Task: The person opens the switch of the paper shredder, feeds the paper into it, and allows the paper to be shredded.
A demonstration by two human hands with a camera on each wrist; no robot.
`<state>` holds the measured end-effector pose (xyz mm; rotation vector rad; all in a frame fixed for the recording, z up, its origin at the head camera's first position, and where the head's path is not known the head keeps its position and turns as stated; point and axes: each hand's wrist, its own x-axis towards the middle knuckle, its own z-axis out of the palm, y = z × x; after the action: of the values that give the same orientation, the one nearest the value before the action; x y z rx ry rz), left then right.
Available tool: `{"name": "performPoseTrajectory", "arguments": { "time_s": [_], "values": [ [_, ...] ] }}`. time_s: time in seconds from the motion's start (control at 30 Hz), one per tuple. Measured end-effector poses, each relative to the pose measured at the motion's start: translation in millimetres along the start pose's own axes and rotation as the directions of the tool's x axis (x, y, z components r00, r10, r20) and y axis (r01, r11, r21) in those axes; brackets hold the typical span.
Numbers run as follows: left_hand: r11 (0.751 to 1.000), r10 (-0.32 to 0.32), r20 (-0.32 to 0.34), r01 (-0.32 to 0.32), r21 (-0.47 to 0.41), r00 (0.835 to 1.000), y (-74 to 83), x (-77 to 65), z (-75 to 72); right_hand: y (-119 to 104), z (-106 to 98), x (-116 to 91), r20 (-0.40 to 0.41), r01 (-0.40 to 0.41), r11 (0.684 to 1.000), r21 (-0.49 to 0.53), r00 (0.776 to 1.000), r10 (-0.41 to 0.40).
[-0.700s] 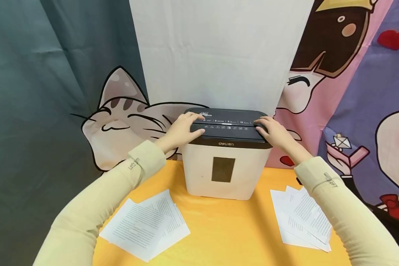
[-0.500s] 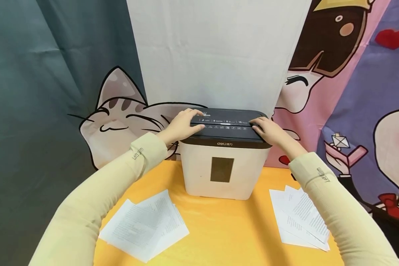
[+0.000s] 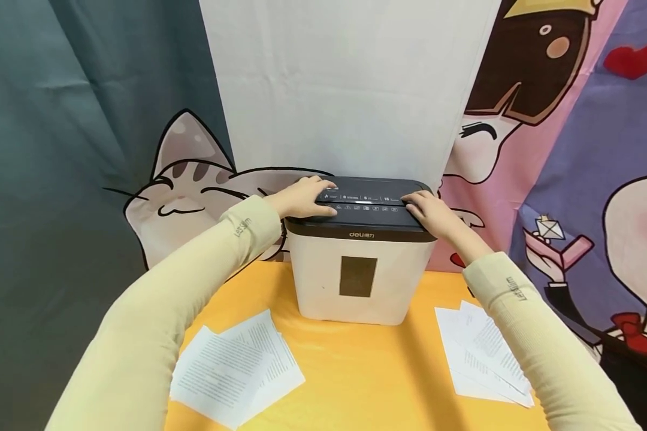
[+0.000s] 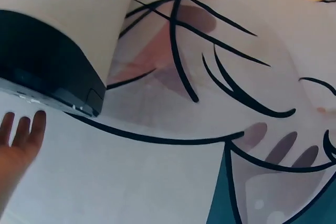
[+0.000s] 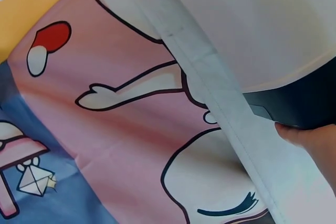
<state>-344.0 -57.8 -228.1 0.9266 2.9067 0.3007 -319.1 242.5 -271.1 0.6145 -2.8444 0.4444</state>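
A paper shredder (image 3: 385,278) with a cream bin and a dark top (image 3: 377,218) stands upright in the middle of the head view. On the left end of that top rests my left hand (image 3: 303,199), its thumb near the front edge and its fingers farther back. My right hand (image 3: 430,211) lies on the opposite end in a similar way, fingers spread and lightly bent. In the right wrist view part of the right hand (image 5: 310,136) touches the dark top's edge. Fingers (image 4: 23,132) show beside the inverted shredder in the left wrist view. The palms' undersides are hidden.
Printed sheets (image 3: 223,371) lie overlapping on the yellow table (image 3: 350,377) at front left. More printed sheets (image 3: 477,353) lie at right, partly under the right sleeve. A patterned cloth backdrop (image 3: 334,90) hangs close behind the shredder.
My left hand has slid slightly to the right on the shredder's top, and its forearm has risen. The right hand has shifted slightly left. The head view has turned a little.
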Motion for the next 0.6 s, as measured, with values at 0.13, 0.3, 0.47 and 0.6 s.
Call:
{"name": "performPoseTrajectory", "arguments": {
  "time_s": [0.13, 0.3, 0.47, 0.6],
  "values": [
    [1.0, -0.01, 0.091, 0.012, -0.028, 0.996, -0.7, 9.4, 0.1, 1, 1, -5, -0.009, -0.003, 1.0, 0.009, 1.0, 0.003],
    [0.998, -0.048, 0.14, 0.052, -0.023, 0.989, -6.2, 14.6, -0.8, 1, 4, -6, -0.013, 0.002, 1.0, 0.021, 1.0, -0.002],
    [0.993, -0.111, 0.189, 0.114, -0.003, 0.976, -5.1, 16.9, -8.8, -1, 2, -4, -0.018, 0.009, 1.0, 0.024, 1.0, -0.009],
    [0.989, -0.148, 0.223, 0.144, 0.036, 0.964, -1.5, 21.1, -15.0, -1, -1, -4, -0.024, 0.003, 1.0, 0.024, 1.0, -0.003]
  ]
}}
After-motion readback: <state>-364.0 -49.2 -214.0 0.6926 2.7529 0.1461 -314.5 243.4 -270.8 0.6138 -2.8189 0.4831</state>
